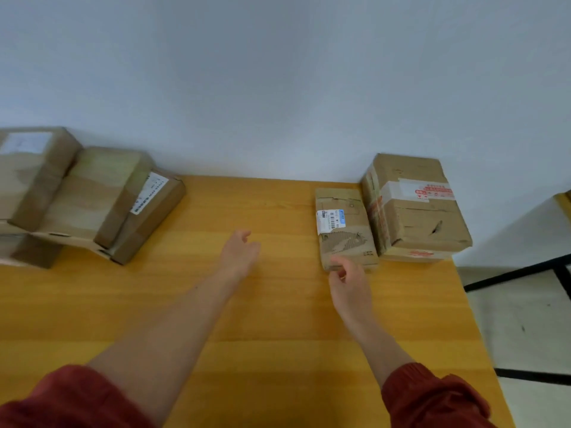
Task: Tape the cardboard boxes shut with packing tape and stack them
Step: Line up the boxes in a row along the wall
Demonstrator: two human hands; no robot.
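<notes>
Far to the left of the left hand, a group of cardboard boxes lies overlapped and tilted against one another, probably set aside as a loose pile rather than a square stack. The left hand reaches out over the bare middle of the table, fingers relaxed and spread, holding nothing; it looks ready to help steady or receive a box. The right hand has its fingers curled at the near end of the small box, which lies flat with its labelled, torn face up. Whether the fingers actually grip it cannot be told. Just beyond and to the right of this hand, touching the small box, the large box sits on a flat box, suggesting a stack already begun. No packing tape is in view.
</notes>
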